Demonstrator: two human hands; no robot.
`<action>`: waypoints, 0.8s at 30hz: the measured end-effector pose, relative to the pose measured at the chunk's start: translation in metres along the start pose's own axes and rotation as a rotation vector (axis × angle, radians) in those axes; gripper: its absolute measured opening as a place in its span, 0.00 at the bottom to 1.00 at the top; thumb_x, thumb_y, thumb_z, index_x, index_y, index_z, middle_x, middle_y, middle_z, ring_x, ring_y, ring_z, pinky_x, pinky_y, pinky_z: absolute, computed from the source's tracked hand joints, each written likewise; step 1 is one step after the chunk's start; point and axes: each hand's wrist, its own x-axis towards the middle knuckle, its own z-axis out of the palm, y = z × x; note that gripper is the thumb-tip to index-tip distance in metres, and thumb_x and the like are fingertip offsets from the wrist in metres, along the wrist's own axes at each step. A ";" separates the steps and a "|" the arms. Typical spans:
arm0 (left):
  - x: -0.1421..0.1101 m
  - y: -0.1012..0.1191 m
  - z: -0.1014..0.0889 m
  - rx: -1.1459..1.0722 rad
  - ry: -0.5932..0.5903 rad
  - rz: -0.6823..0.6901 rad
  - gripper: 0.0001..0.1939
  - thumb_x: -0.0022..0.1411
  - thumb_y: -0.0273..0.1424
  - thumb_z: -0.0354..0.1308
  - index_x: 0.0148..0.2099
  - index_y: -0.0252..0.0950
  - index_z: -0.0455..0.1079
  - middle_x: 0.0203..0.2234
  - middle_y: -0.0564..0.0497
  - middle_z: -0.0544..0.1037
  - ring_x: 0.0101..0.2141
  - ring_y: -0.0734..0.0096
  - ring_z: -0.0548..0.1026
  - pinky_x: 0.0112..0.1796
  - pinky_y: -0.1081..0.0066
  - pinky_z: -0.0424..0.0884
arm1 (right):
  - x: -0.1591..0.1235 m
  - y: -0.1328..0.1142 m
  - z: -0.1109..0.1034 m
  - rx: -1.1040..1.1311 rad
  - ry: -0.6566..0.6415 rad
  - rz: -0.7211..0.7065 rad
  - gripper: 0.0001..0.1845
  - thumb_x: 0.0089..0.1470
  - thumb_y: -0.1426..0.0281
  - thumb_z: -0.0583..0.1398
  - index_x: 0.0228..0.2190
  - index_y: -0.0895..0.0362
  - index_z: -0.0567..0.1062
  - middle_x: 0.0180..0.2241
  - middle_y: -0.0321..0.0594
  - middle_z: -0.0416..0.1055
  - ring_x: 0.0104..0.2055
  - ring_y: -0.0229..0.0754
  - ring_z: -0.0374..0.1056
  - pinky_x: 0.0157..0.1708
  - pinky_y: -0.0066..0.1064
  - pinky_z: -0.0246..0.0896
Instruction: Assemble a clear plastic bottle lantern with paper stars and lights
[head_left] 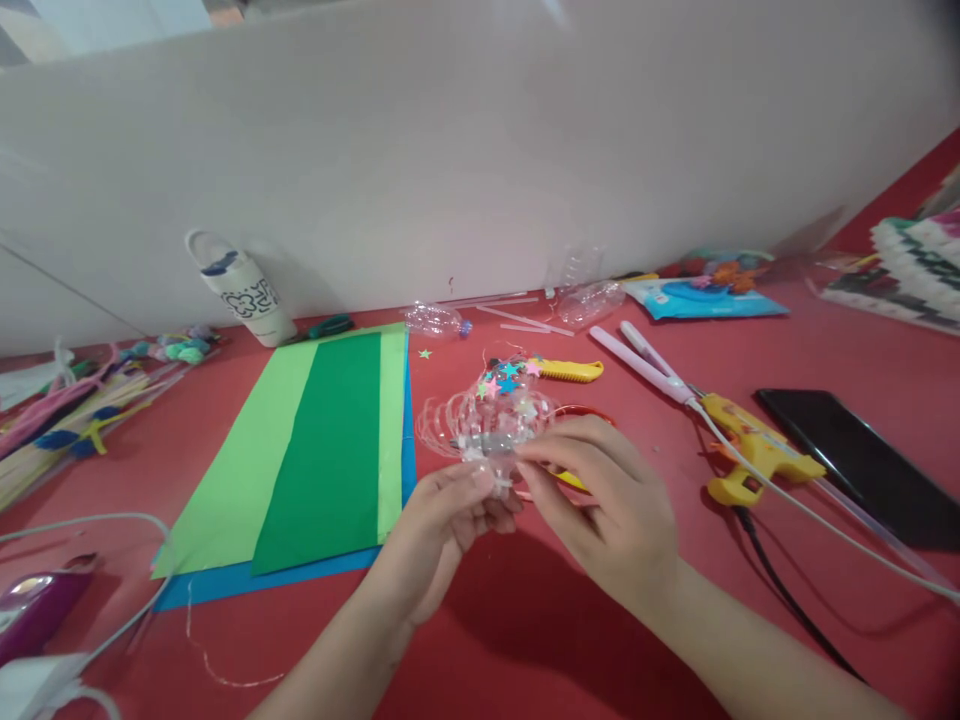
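Note:
A clear plastic craft piece (441, 418) with looped strips around it is held up over the red table. Star shapes in blue, pink and green (508, 384) show at its far side. My left hand (442, 520) is closed on its near end, the thumb on top. On the right, my right hand (607, 500) pinches near the middle of the piece with thumb and forefinger; what lies between those fingertips is too small to make out. Just behind the piece lies a yellow utility knife (570, 371). Something red and yellow is partly hidden behind my right hand.
Green and blue sheets (322, 450) lie at left, near a white tumbler (244, 290). Clear bottle pieces (437, 320) rest by the wall. To the right are a pink hair straightener (641, 362), yellow glue gun (757, 455), cords and a black phone (862, 460).

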 end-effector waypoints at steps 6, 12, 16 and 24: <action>0.000 -0.001 -0.001 -0.001 0.014 -0.037 0.10 0.58 0.32 0.57 0.32 0.31 0.75 0.25 0.48 0.75 0.27 0.73 0.71 0.33 0.72 0.66 | 0.001 0.002 0.001 -0.001 -0.034 0.053 0.09 0.54 0.79 0.56 0.35 0.55 0.72 0.29 0.39 0.68 0.31 0.39 0.65 0.31 0.32 0.65; 0.001 -0.001 -0.002 0.019 0.037 -0.035 0.10 0.58 0.32 0.57 0.33 0.31 0.75 0.26 0.48 0.75 0.28 0.73 0.70 0.34 0.72 0.66 | 0.000 0.002 0.001 0.026 -0.047 0.063 0.10 0.54 0.80 0.55 0.36 0.57 0.73 0.29 0.39 0.67 0.31 0.38 0.65 0.29 0.30 0.63; 0.000 -0.002 -0.003 0.036 0.047 -0.024 0.09 0.58 0.31 0.57 0.34 0.31 0.76 0.26 0.48 0.75 0.28 0.73 0.70 0.34 0.72 0.66 | 0.000 0.003 0.002 0.026 -0.051 0.072 0.11 0.55 0.80 0.54 0.37 0.56 0.73 0.29 0.38 0.67 0.31 0.37 0.64 0.29 0.30 0.63; 0.001 -0.003 -0.002 0.080 0.083 0.004 0.08 0.55 0.32 0.60 0.35 0.32 0.76 0.26 0.48 0.76 0.28 0.73 0.70 0.33 0.72 0.66 | 0.000 0.000 0.002 0.022 -0.085 0.234 0.07 0.55 0.77 0.55 0.32 0.57 0.73 0.27 0.36 0.67 0.28 0.36 0.64 0.28 0.29 0.62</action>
